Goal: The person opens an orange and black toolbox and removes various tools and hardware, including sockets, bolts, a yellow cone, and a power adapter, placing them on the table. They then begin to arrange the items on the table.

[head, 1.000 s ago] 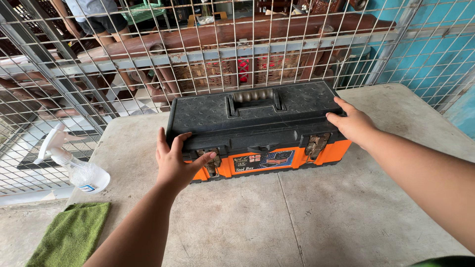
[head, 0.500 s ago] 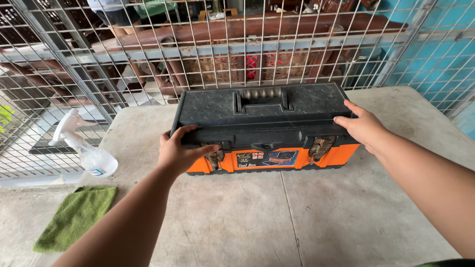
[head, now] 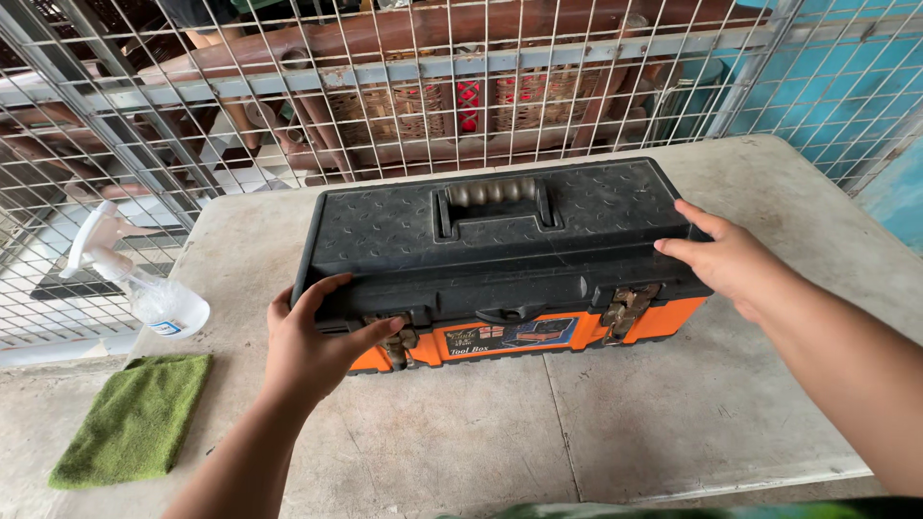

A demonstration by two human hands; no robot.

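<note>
1. Main thing here is the black-lidded, orange-bodied plastic toolbox (head: 500, 269). It sits flat on the pale grey concrete worktop (head: 692, 423), long side facing the camera, lid down, its moulded carry handle (head: 495, 197) lying flat in the recess on top.

2. The left hand (head: 312, 346) is at the box's front-left corner: thumb hooked over the lid's front edge, fingers curled up onto the lid. So the grip is half closed around the lid rim, right next to the left rusty metal latch (head: 396, 338) (can't tell if that latch is flipped open, the hand hides most of it).

3. The right hand (head: 731, 264) lies flat against the lid's right end, fingers spread and mostly straight. That grip is loose, more a press on the edge than a clamp.

4. The right rusty metal latch (head: 630, 306) looks like it's hanging down against the orange body, but it's too small to be sure.

5. My read: this is the get-both-hands-on-the-lid stage. Lifting would need both latches free and an even pull at each end, or the lid will twist.

6. Off to the left: a clear spray bottle with a white trigger (head: 144, 284) lying on its side, and a green microfibre cloth (head: 135, 423) near it on the worktop's edge. A wire mesh fence (head: 288, 115) stands behind.
</note>
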